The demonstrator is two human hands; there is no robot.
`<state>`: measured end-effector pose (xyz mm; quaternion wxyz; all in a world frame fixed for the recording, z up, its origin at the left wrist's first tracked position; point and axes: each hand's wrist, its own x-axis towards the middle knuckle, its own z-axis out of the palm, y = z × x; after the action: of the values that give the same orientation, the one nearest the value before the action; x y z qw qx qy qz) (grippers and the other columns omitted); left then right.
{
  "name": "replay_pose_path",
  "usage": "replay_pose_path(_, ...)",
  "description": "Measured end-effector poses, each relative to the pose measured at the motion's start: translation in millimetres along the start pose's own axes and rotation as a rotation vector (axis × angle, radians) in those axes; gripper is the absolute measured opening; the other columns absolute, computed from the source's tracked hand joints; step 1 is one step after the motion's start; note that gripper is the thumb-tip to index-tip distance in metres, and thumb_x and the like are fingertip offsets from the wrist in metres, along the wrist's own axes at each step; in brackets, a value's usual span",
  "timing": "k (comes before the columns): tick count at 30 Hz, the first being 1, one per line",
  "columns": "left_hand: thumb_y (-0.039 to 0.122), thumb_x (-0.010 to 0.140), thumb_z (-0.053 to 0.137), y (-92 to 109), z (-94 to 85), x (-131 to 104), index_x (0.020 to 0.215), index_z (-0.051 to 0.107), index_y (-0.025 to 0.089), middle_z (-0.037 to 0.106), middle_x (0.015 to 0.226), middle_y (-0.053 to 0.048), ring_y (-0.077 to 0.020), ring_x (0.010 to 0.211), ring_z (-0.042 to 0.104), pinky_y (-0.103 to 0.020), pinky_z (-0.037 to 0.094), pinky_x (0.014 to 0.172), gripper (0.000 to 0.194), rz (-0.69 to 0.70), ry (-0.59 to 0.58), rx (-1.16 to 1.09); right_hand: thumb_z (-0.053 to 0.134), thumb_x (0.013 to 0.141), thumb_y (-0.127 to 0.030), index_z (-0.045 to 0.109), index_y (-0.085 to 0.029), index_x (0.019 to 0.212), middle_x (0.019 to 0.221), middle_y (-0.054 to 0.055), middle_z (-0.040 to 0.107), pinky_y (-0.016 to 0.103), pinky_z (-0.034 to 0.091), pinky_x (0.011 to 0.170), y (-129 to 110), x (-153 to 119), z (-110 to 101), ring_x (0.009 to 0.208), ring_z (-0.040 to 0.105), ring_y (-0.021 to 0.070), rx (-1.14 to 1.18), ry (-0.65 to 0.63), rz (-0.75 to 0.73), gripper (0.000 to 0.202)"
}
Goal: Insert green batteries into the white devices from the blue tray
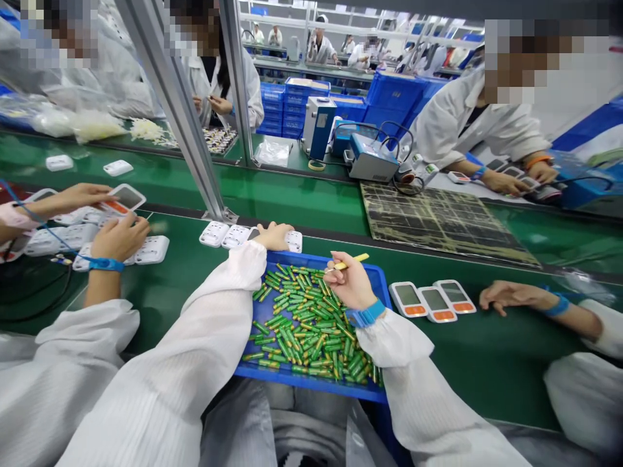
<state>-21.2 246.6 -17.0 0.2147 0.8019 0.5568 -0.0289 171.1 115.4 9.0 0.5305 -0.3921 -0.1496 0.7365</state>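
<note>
**2 hands at 1 blue tray**

The left hand (275, 237) rests on a row of at least 3 white square plastic devices (213, 234), just behind 1 blue rectangular plastic tray (314, 384); how closed its fingers are, I cannot tell. The right hand (351, 285) is above the tray – its fingers pinch 1 thin yellow stick (357, 259). Small green-and-gold cylinders (311, 324), too many for counting, lie inside. Right of the tray are 3 white devices with grey screens (437, 303).

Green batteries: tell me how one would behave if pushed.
The batteries would likely roll, being slim cylinders lying loose in the tray. They look stiff, with straight, unbent sides. Neighbours crowded against them may soon stop the roll.
</note>
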Motion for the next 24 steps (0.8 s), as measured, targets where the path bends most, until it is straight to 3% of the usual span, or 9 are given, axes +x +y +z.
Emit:
replay_pose_path(3,0.033,0.066,0.069,-11.6,-5.8,-3.0,0.136,0.049,0.037,0.046,0.146,-0.008,-0.0412,0.135,0.034,-0.073,0.020,0.106,0.073,-0.054,-0.028,0.055,0.076,0.074,-0.028,0.041,-0.020,0.057,0.040,-0.010,0.038,0.015,0.028,0.037,-4.0,-0.9,-1.6,0.036,0.025,0.0023,-0.067,0.017,-0.098,0.039)
replay_pose_path(6,0.033,0.066,0.069,-23.7,-13.5,-8.9,0.136,0.049,0.040,0.043,0.144,-0.010,-0.0411,0.134,0.035,-0.073,0.023,0.105,0.073,-0.100,-0.032,0.095,0.081,0.070,-0.043,0.052,-0.020,0.070,0.055,-0.007,0.055,0.016,0.036,0.042,-18.4,-5.5,-11.9,0.042,0.038,0.0039,-0.225,0.066,-0.411,0.037)
replay_pose_path(9,0.034,0.065,0.073,-31.9,-19.0,-14.9,0.134,0.051,0.040,0.045,0.140,-0.011,-0.0419,0.131,0.037,-0.074,0.024,0.103,0.073,-0.123,-0.008,0.123,0.066,0.079,-0.062,0.058,-0.023,0.091,0.068,-0.002,0.066,0.023,0.043,0.046,-44.3,-15.3,-39.9,0.046,0.050,0.0095,-0.494,0.240,-0.752,0.041)
replay_pose_path(12,0.032,0.064,0.077,-35.5,-21.4,-20.7,0.126,0.058,0.033,0.049,0.132,-0.013,-0.0415,0.126,0.040,-0.078,0.018,0.103,0.065,-0.128,0.074,0.158,0.044,0.091,-0.065,0.059,-0.022,0.093,0.066,0.004,0.068,0.032,0.047,0.055,-68.8,-31.5,-83.9,0.052,0.057,0.0170,-0.955,0.431,-0.925,0.046)
replay_pose_path(15,0.031,0.070,0.075,-34.3,-23.9,-28.7,0.110,0.064,0.022,0.051,0.129,-0.012,-0.0420,0.130,0.034,-0.083,0.007,0.103,0.043,-0.143,0.211,0.195,0.049,0.088,-0.062,0.061,-0.021,0.082,0.084,0.013,0.072,0.044,0.047,0.076,-75.0,-48.2,-132.2,0.082,0.064,0.0284,-1.606,0.503,-0.939,0.044)
replay_pose_path(18,0.018,0.077,0.067,-25.1,-27.9,-40.1,0.099,0.063,0.012,0.047,0.138,-0.017,-0.0446,0.140,0.019,-0.083,-0.002,0.104,0.023,-0.195,0.361,0.242,0.052,0.083,-0.062,0.058,-0.021,0.080,0.109,0.020,0.069,0.057,0.039,0.088,-61.7,-56.1,-174.4,0.105,0.059,0.0383,-2.023,0.519,-0.786,0.041)
replay_pose_path(21,0.006,0.077,0.061,-4.9,-28.5,-52.6,0.107,0.063,0.011,0.038,0.150,-0.018,-0.0413,0.147,0.012,-0.074,-0.006,0.113,0.031,-0.190,0.447,0.292,0.047,0.084,-0.055,0.050,-0.022,0.077,0.118,0.023,0.066,0.065,0.031,0.095,-45.6,-52.9,-202.3,0.114,0.057,0.0389,-2.122,0.488,-0.761,0.034)
replay_pose_path(24,0.007,0.073,0.061,24.6,-18.8,-64.8,0.119,0.061,0.015,0.035,0.155,-0.017,-0.0415,0.147,0.017,-0.073,-0.001,0.115,0.046,-0.051,0.497,0.307,0.041,0.085,-0.051,0.043,-0.025,0.077,0.104,0.019,0.069,0.065,0.029,0.099,-39.6,-43.8,-209.0,0.111,0.059,0.0366,-2.047,0.448,-0.844,0.027)
